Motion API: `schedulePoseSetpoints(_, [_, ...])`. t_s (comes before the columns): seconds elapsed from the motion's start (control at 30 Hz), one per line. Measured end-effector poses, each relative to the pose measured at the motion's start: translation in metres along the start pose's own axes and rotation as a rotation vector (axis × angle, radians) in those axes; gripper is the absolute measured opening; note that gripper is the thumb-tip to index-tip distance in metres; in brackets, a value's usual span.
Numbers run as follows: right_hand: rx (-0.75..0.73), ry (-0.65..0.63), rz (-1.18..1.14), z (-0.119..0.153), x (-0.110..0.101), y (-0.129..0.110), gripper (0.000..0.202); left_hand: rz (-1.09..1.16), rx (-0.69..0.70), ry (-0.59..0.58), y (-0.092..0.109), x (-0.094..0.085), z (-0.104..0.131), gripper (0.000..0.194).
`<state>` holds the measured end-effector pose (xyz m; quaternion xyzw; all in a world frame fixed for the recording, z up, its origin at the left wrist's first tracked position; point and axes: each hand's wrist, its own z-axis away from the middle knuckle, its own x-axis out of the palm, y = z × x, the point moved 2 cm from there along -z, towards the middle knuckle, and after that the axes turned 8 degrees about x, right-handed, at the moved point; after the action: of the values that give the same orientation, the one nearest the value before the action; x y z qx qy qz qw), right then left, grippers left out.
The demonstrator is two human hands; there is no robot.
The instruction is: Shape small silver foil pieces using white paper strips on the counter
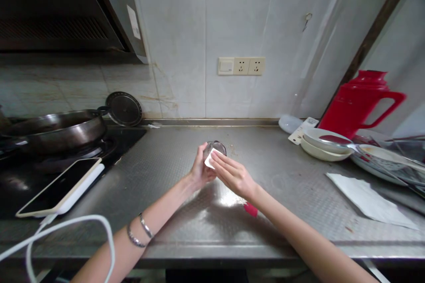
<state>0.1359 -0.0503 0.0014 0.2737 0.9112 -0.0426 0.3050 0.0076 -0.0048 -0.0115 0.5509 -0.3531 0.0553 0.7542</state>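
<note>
Over the middle of the steel counter, my left hand [199, 168] is wrapped around a small glass jar [219, 146], its round rim facing up and towards me. My right hand [234, 174] pinches a small white cloth-like square [210, 159] and holds it against the jar's near side. Whether the square is paper or cloth I cannot tell. Part of the jar is hidden by my fingers. Below my right wrist, a small red piece [250, 209] lies on the counter, partly covered by my forearm.
At left, a steel pan [63, 130] sits on the black stove, with a phone [63, 185] and white cable [83, 219] before it. At right stand a red thermos [358, 104], stacked bowls [327, 152] and a paper towel [368, 199]. Sockets [241, 66] are on the wall.
</note>
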Motion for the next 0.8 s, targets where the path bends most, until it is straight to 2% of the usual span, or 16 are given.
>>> schedulePoseSetpoints(0.2, [-0.135, -0.154, 0.05, 0.007, -0.019, 0.009, 0.045, 0.05, -0.062, 0.002, 0.0, 0.001, 0.004, 0.056])
schedulePoseSetpoints(0.33, [-0.149, -0.232, 0.048, 0.012, -0.037, 0.015, 0.042, 0.012, -0.1, -0.12, -0.001, 0.001, 0.005, 0.064])
schedulePoseSetpoints(0.43, [-0.128, -0.224, 0.014, 0.017, -0.047, 0.015, 0.042, -0.053, -0.157, -0.201, -0.002, 0.001, 0.005, 0.07])
schedulePoseSetpoints(0.53, [-0.012, -0.149, -0.08, 0.023, -0.053, 0.011, 0.039, -0.109, -0.224, -0.292, -0.004, 0.003, 0.006, 0.076])
schedulePoseSetpoints(0.7, [0.488, 0.265, -0.103, 0.024, -0.059, 0.015, 0.025, -0.16, -0.308, -0.477, -0.01, 0.012, 0.013, 0.089])
schedulePoseSetpoints(0.73, [0.54, 0.313, -0.089, 0.022, -0.06, 0.016, 0.023, -0.164, -0.319, -0.488, -0.011, 0.013, 0.015, 0.09])
schedulePoseSetpoints(0.8, [0.539, 0.301, -0.098, 0.016, -0.061, 0.017, 0.023, -0.166, -0.34, -0.487, -0.014, 0.015, 0.016, 0.091])
